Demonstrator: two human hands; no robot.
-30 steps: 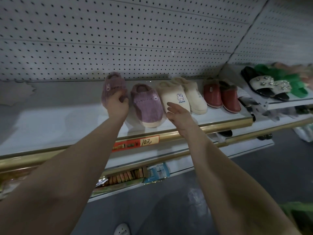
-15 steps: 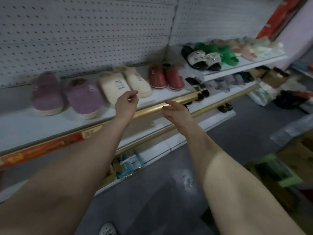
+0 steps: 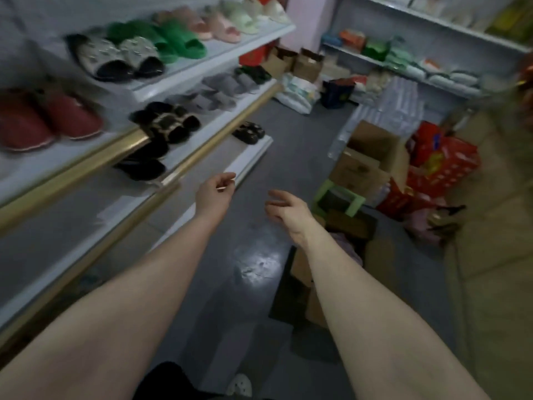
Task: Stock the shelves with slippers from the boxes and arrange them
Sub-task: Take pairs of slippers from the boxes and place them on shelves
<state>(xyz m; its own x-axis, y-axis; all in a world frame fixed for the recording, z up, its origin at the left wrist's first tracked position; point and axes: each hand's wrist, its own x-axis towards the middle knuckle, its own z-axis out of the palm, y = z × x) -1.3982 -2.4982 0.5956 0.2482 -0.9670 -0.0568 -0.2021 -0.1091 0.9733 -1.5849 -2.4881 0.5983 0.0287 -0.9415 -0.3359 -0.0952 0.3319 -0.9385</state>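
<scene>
My left hand [image 3: 215,192] hangs in mid-air over the grey floor, fingers loosely curled, holding nothing. My right hand [image 3: 285,212] is beside it, fingers relaxed and empty, just above an open cardboard box [image 3: 305,272] at my right. On the white shelves at the left sit red slippers [image 3: 49,119], black-and-silver sandals [image 3: 121,57], green slippers [image 3: 170,39] and pink ones [image 3: 219,27]. Black slippers [image 3: 167,122] and grey slippers [image 3: 219,93] lie on the lower shelf [image 3: 222,111].
Brown cartons [image 3: 366,157], a green-rimmed box [image 3: 340,197] and red packages [image 3: 441,163] crowd the floor at the right. More boxes and white bags [image 3: 297,88] stand at the far end. A back shelf [image 3: 403,64] holds packed goods. The grey aisle floor [image 3: 288,145] runs between.
My view has swung right, away from the purple and cream slippers. Both hands have left the shelf and now hang empty over the floor near the boxes.
</scene>
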